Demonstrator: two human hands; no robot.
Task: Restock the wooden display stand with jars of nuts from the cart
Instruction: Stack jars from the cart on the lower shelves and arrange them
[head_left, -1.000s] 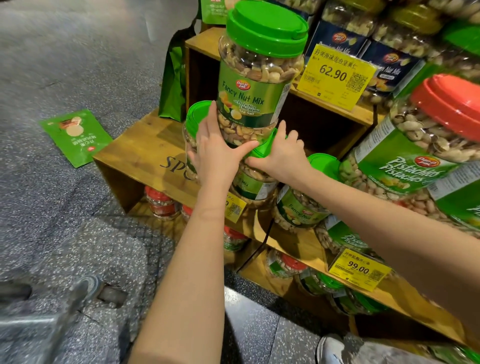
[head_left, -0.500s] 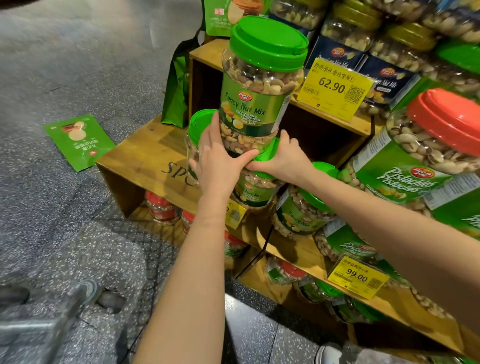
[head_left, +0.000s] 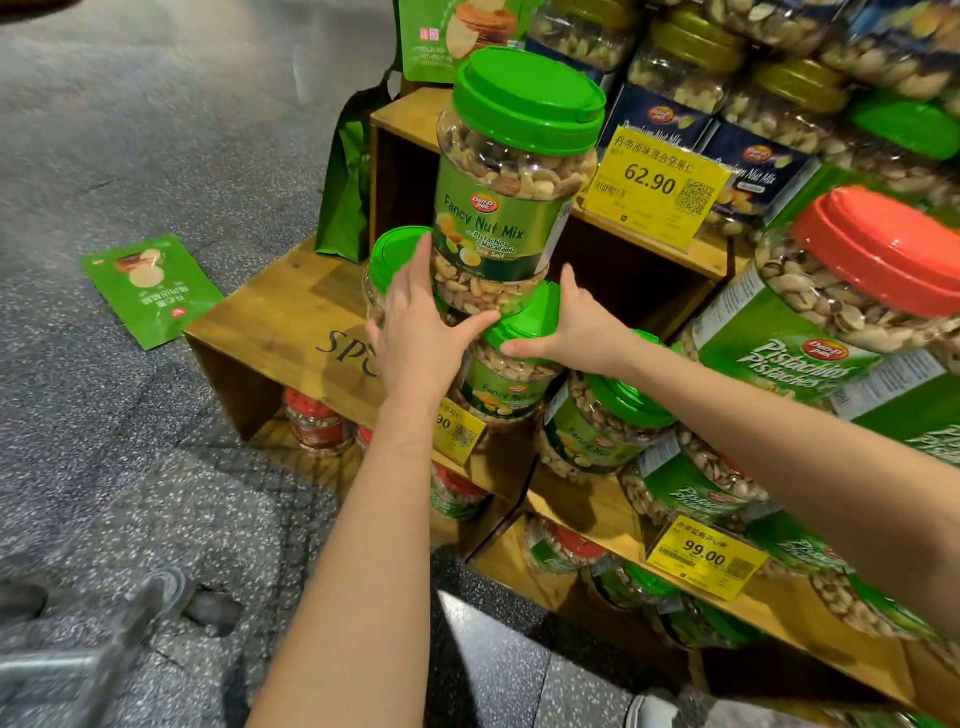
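Fancy Nut Mix jar (head_left: 498, 208) has hardly shifted; left hand (head_left: 415, 332) and right hand (head_left: 576, 327) fingers clamp its base.

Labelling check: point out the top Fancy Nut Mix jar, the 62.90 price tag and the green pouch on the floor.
Fancy Nut Mix jar (head_left: 493, 228): head view, front label.
62.90 price tag (head_left: 652, 179): head view, printed price.
green pouch (head_left: 150, 291): head view, middle of its face.
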